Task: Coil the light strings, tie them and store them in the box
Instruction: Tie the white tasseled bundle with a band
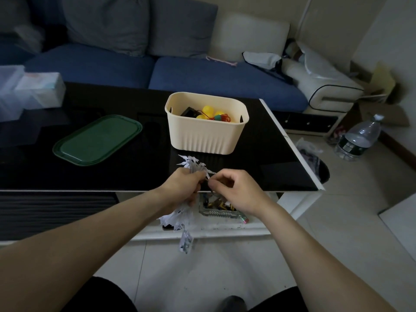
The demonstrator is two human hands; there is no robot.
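My left hand (183, 186) grips a bundled string of white snowflake lights (190, 164) at the near edge of the black table; the bundle's lower end hangs below my fist. My right hand (234, 190) pinches something thin right beside the bundle, too small to make out. A cream box (206, 136) stands on the table just behind my hands. Inside it lies a string of yellow ball lights (208, 110) with red wire and a black battery case.
A green lid (96, 139) lies on the black table (281, 167) left of the box. Clear plastic containers (33, 91) sit at the far left. A blue sofa runs behind. A water bottle (360, 137) and a bin (319, 167) stand on the floor at the right.
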